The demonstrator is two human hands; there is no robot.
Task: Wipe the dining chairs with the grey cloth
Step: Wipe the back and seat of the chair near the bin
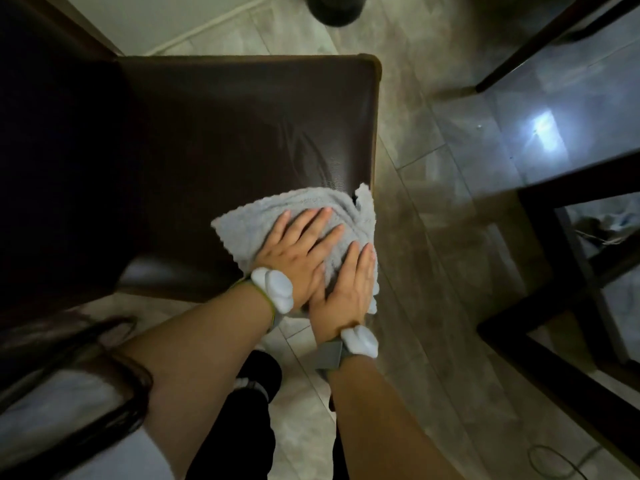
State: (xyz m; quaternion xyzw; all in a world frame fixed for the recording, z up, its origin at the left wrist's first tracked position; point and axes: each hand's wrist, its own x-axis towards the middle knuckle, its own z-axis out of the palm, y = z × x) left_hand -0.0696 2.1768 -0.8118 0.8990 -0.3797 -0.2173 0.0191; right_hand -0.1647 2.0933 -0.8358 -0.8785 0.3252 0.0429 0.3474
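A dark brown leather dining chair (pixel 221 133) fills the left and centre, its seat seen from above. The grey cloth (pixel 252 213) lies crumpled on the seat's near right corner, partly hanging over the edge. My left hand (pixel 301 251) lies flat on the cloth with straight fingers pressing down. My right hand (pixel 349 282) presses flat on the cloth beside it, partly overlapping the left hand at the seat's right edge. Both wrists carry grey bands with white sensors.
A glass-topped table with a dark wooden frame (pixel 554 188) stands to the right, close to the chair. Grey tiled floor (pixel 433 237) runs between them. A dark round object (pixel 332 8) stands at the top. My feet are below the chair.
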